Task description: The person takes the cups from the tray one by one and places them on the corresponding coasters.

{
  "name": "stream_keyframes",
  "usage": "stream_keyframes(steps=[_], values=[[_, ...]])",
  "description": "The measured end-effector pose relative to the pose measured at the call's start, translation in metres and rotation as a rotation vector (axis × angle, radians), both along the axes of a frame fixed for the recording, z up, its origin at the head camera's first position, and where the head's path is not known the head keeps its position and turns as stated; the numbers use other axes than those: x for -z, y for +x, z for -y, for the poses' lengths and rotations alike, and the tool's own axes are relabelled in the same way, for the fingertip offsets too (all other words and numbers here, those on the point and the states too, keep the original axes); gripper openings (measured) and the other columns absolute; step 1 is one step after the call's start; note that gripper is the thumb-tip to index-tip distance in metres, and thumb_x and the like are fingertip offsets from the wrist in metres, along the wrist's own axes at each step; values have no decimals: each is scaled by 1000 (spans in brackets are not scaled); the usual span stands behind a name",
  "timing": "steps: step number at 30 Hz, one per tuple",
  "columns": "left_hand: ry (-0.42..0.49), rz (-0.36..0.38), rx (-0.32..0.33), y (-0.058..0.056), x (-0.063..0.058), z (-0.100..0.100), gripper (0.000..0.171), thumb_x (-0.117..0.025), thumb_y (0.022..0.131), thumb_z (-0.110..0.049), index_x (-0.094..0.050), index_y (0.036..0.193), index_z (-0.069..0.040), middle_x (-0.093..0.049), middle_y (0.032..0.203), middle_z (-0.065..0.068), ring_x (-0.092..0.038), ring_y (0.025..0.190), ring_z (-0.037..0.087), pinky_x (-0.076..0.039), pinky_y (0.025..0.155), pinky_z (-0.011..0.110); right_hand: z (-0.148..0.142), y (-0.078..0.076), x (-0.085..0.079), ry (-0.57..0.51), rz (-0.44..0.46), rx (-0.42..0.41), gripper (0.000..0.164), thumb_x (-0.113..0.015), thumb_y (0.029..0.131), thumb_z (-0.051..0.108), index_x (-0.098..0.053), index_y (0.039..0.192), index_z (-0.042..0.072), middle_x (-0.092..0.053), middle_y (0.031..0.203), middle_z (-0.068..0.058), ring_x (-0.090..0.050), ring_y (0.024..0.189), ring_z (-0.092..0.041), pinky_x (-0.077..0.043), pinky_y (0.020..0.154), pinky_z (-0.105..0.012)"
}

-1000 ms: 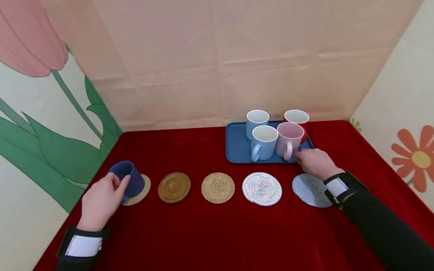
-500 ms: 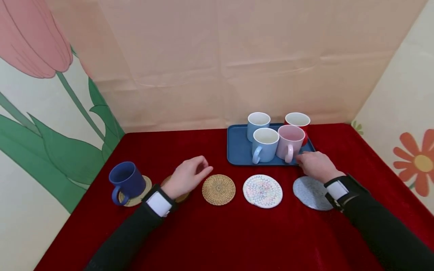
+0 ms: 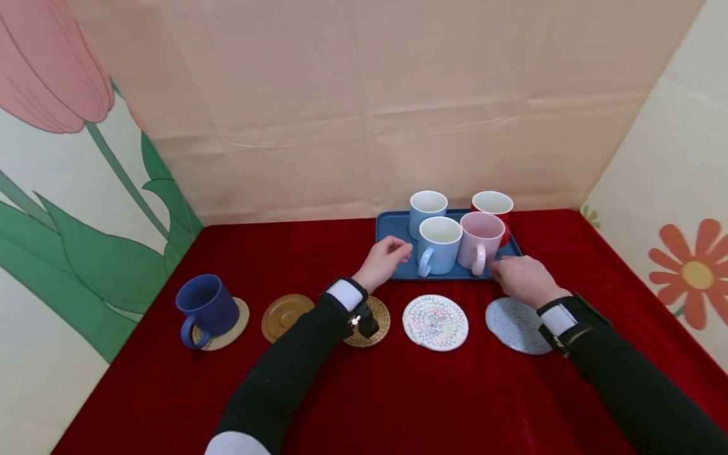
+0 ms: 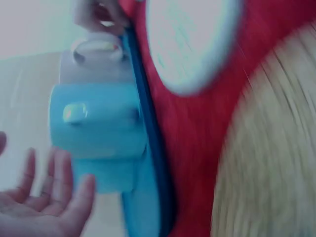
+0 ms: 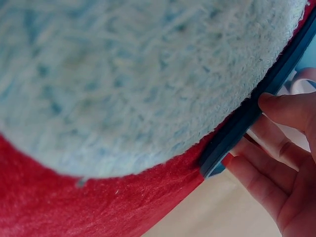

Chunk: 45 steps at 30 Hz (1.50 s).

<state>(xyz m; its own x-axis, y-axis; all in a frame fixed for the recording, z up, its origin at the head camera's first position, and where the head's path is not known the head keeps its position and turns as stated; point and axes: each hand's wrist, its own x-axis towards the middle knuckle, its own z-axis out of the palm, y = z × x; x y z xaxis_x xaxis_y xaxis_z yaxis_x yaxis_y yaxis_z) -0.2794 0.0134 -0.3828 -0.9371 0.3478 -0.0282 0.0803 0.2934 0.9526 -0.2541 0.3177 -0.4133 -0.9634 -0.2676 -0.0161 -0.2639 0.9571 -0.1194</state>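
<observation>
My left hand (image 3: 387, 260) hovers at the front left of the blue tray (image 3: 398, 270), fingers loosely bent and holding nothing. Just to its right is a light blue mug (image 3: 440, 246), handle facing forward; the left wrist view shows the hand (image 4: 49, 202) apart from it. My right hand (image 3: 526, 278) grips the tray's front right edge, thumb on the rim in the right wrist view. Beside it stands a pink mug (image 3: 480, 243). Behind are another light blue mug (image 3: 428, 208) and a partly hidden red mug (image 3: 493, 205).
A dark blue mug (image 3: 207, 309) stands on a beige coaster (image 3: 236, 325) at left. Rightward run a brown wooden coaster (image 3: 281, 316), a woven straw coaster (image 3: 378, 325) partly under the left wrist, a patterned white coaster (image 3: 435, 322) and a grey-blue coaster (image 3: 514, 325).
My left hand has let go of the dark blue mug, left it on the beige coaster, and moved right to the tray. The right hand stays at the tray's edge.
</observation>
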Motion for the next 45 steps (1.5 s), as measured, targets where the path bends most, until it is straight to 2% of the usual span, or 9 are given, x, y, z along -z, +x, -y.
stream_keyframes(steps=[3,5,8,14,18,23,28,33,45], values=[[92,171,-39,-5,6,-10,36,-54,101,-31,-55,122,-1,-62,123,23,-61,114,33,-49,98,42,0,0,0,-8,1,2,5,-69,88,8,-67,92,5,-60,71,-2,-51,64,-18,-47,60,-33],[121,219,-71,-7,9,-15,38,-54,100,-32,-54,123,-1,-62,124,23,-61,115,33,-47,101,44,1,-1,-1,-11,6,-1,5,-69,88,8,-67,92,6,-60,71,-2,-51,64,-18,-47,60,-32],[152,206,-103,-8,11,-22,37,-56,99,-32,-56,120,-1,-65,119,22,-62,114,34,-47,100,42,2,-4,-3,-17,18,-9,4,-69,89,9,-67,91,6,-59,69,-1,-50,64,-17,-47,60,-31],[118,85,-109,-6,20,-42,29,-62,96,-25,-67,103,2,-70,95,18,-67,89,27,-48,73,22,2,-5,-6,-9,36,-4,5,-68,90,10,-67,90,6,-59,69,-1,-51,64,-17,-47,60,-31],[153,60,-108,-7,27,-53,25,-64,95,-16,-70,98,8,-73,92,23,-73,86,30,-55,75,22,3,-4,-7,-13,34,-16,4,-68,90,9,-68,93,6,-61,70,-1,-51,64,-17,-49,61,-33],[154,85,-58,-11,30,-51,25,-61,97,-16,-68,90,7,-70,79,14,-71,70,20,-56,75,23,6,-3,-8,-20,27,-24,5,-68,89,8,-69,93,5,-62,71,-1,-52,64,-16,-50,62,-34],[134,125,19,-12,28,-46,33,-50,102,-16,-57,82,9,-51,67,4,-51,63,13,-48,69,23,7,-3,-7,-17,22,-27,6,-68,89,7,-70,94,5,-65,74,-2,-53,65,-16,-53,65,-37],[149,147,19,-12,28,-49,38,-46,105,-21,-48,72,0,-41,62,0,-40,61,13,-34,64,24,3,-3,-7,-2,-4,-42,4,-68,89,9,-68,88,5,-62,70,-1,-51,63,-16,-49,61,-35],[145,184,-11,-12,27,-50,40,-44,105,-24,-48,74,0,-40,62,-2,-39,59,10,-32,59,19,2,-3,-7,-10,-3,-30,8,-69,87,7,-70,95,4,-68,77,-4,-56,67,-17,-55,68,-42]])
